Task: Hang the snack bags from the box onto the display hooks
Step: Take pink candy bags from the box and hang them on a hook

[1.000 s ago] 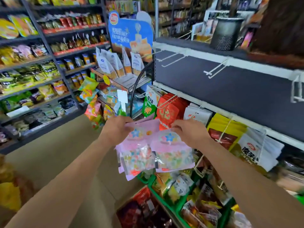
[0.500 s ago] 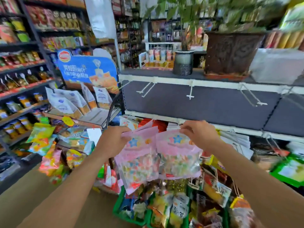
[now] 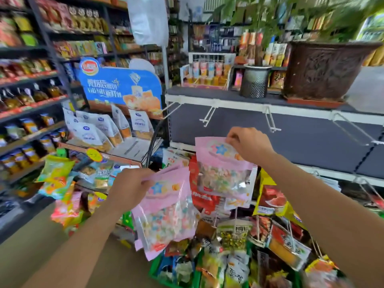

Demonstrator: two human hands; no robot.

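Right hand (image 3: 250, 145) pinches one pink bag (image 3: 223, 169), star-printed with a clear window of pastel candy, at frame centre below an empty hook (image 3: 271, 121); left hand (image 3: 128, 189) grips a stack (image 3: 166, 208) lower left of it.

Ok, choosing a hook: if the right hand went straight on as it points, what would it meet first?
Probably the empty white wire hook up-left of the right hand, though depth is unclear.

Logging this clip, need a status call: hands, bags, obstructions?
Both busy: left grip holds bag stack; right grip pinches single bag by its top, not yet on the empty hooks. Nothing blocking them visible.
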